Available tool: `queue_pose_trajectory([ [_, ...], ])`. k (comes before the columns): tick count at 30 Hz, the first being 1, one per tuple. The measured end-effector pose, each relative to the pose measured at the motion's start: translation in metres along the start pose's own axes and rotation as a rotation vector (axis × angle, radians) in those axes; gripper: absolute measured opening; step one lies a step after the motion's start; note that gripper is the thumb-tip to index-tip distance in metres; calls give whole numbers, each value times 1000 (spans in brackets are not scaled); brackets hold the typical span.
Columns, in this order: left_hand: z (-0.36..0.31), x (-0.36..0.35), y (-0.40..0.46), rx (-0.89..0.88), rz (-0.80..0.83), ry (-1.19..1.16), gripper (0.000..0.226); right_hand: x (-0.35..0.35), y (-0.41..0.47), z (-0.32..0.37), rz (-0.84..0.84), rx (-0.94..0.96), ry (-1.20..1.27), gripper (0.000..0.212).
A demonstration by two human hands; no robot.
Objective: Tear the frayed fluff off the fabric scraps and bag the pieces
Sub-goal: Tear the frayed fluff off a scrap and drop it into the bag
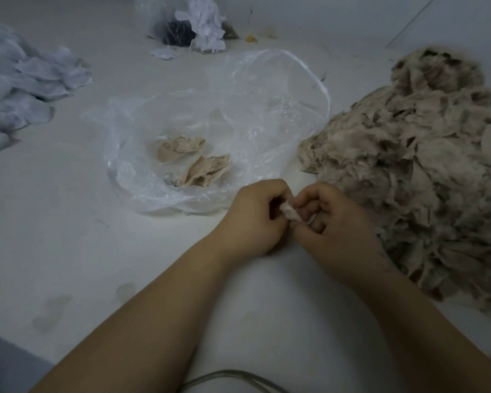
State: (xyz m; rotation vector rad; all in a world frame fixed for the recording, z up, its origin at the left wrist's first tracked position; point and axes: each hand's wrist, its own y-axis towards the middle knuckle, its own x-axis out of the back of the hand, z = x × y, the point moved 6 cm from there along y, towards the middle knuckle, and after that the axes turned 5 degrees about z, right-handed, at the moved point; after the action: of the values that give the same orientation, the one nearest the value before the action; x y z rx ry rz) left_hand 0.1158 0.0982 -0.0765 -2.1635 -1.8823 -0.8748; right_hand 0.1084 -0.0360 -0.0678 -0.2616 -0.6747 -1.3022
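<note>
Beige scrap: a small pale fabric scrap (289,212) was pinched between both hands, mostly hidden by the fingers, only a crumpled edge showing.
Left hand: the left hand (253,219) was curled round one end of the scrap, knuckles up.
Right hand: the right hand (338,222) gripped the other end, fingertips touching the left hand's, as if to pull fluff away.
Bag: a clear plastic bag (267,89) lay open just beyond the left hand on the white worktop (97,251).
Done: two or three beige bagged pieces (193,160) sat inside, flat with ragged edges.
Left: a large scrap pile (423,165), tan, frayed and fuzzy, rose just beside and beyond the right hand; by that, the job looked barely begun.
Other: white cloth heap (20,89) lay well away from the left hand.
</note>
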Motion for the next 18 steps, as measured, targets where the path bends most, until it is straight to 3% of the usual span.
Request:
queue_pose_trajectory([
  [2, 0, 3, -5, 1, 9, -36, 11, 4, 1, -2, -22, -17, 10, 26],
  [5, -10, 7, -8, -77, 19, -92, 13, 7, 4, -7, -33, 5, -176, 31],
  [8, -14, 12, -8, -119, 15, -157, 38, -6, 3, -14, 62, -11, -80, 15],
  [11, -6, 21, -6, -63, -30, -231, 48, -13, 3, -15, 43, 15, -83, 5],
  [18, -4, 31, -9, 13, -87, -327, 22, -11, 5, -13, -82, -4, -131, 3],
])
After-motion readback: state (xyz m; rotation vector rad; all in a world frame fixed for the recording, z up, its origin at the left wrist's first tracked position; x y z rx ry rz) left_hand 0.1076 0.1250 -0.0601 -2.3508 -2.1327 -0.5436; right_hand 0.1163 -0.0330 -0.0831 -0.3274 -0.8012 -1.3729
